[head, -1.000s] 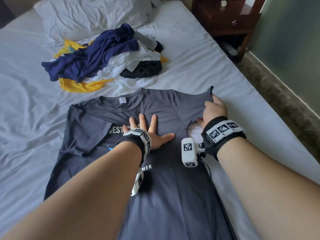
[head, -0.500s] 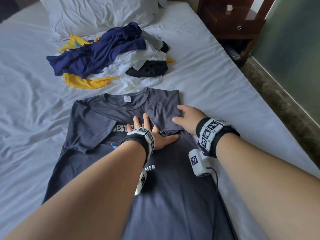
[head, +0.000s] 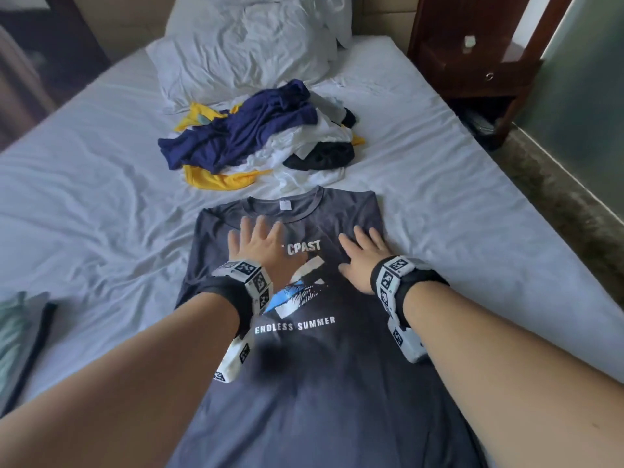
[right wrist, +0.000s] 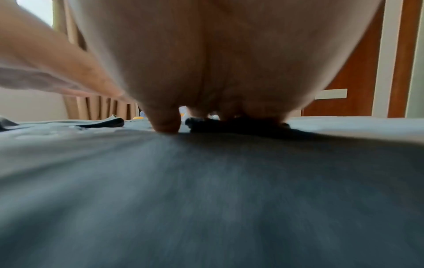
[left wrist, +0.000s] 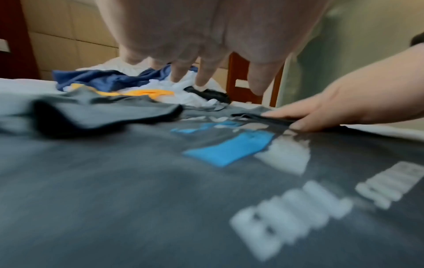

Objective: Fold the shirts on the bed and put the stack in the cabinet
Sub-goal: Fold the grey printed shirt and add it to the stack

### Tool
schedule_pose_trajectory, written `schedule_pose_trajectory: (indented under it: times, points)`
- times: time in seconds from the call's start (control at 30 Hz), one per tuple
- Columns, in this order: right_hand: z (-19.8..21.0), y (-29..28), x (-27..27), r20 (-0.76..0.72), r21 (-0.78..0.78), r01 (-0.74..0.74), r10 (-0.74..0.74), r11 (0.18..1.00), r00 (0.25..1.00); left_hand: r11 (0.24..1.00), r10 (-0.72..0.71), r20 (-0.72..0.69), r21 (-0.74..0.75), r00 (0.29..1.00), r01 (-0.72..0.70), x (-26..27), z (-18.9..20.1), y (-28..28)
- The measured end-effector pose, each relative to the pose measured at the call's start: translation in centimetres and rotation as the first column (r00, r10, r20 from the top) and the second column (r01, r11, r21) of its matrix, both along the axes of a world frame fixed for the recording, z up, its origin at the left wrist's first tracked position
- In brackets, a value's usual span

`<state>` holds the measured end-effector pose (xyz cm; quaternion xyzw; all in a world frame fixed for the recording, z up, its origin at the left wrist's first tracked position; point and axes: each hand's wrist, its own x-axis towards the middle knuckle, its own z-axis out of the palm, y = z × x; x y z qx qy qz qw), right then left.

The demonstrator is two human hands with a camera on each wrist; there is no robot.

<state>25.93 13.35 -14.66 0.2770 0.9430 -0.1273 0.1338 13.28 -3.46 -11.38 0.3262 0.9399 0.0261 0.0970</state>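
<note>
Now we have both sleeves turned in on the grey shirt (head: 320, 366), and that is the change that matters: a second ago our right hand (head: 363, 261) was pinching the sleeve on the right side and lifting it, half a second ago it was laying that sleeve across the chest, and at this moment the sleeve lies flat under our spread fingers. Our left hand (head: 260, 246) has shifted too, from the middle of the print up toward the collar, palm down with fingers fanned; the blurred left wrist view suggests it may be hovering just over the cloth, so we cannot tell whether it presses. Neither hand pinches anything.

The shirt lies face up across the middle of the bed (head: 84, 214), collar pointing to the head end and hem running off toward the foot edge nearest us. Its top now reads as a narrow rectangle, so we judge the sleeve step done and the lengthwise folds next.

Much of the task is left. The heap of unfolded shirts (head: 256, 136) sits beyond the collar, near the pillow (head: 243, 52), and something folded (head: 20, 339) lies at the left edge of the bed, perhaps the start of the stack. The wooden nightstand (head: 472, 62) stands off the far right corner.
</note>
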Motion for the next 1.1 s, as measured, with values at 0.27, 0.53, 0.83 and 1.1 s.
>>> schedule_pose_trajectory:
  times: [0.27,0.53,0.83,1.1]
  points:
    - [-1.5,0.8,-0.1,0.213,-0.036,-0.049,0.055,0.998,0.975,0.952,0.182,0.219,-0.282,0.959,-0.117,-2.5,-5.0,-4.3]
    - [0.3,0.5,0.1,0.127,-0.097,0.021,-0.009,0.995,0.992,0.970,0.162,0.236,-0.216,0.958,-0.111,-2.6,-4.4,-4.6]
    - [4.2,-0.6,14.6,0.097,-0.375,0.584,-0.596,0.720,0.797,0.945,0.302,0.219,0.062,0.928,-0.322,-0.1,-1.4,-14.9]
    - [5.1,-9.1,24.8,0.194,-0.499,0.631,-0.633,0.594,0.749,0.851,0.516,0.307,-0.077,0.800,-0.519,8.5,0.0,-25.0]
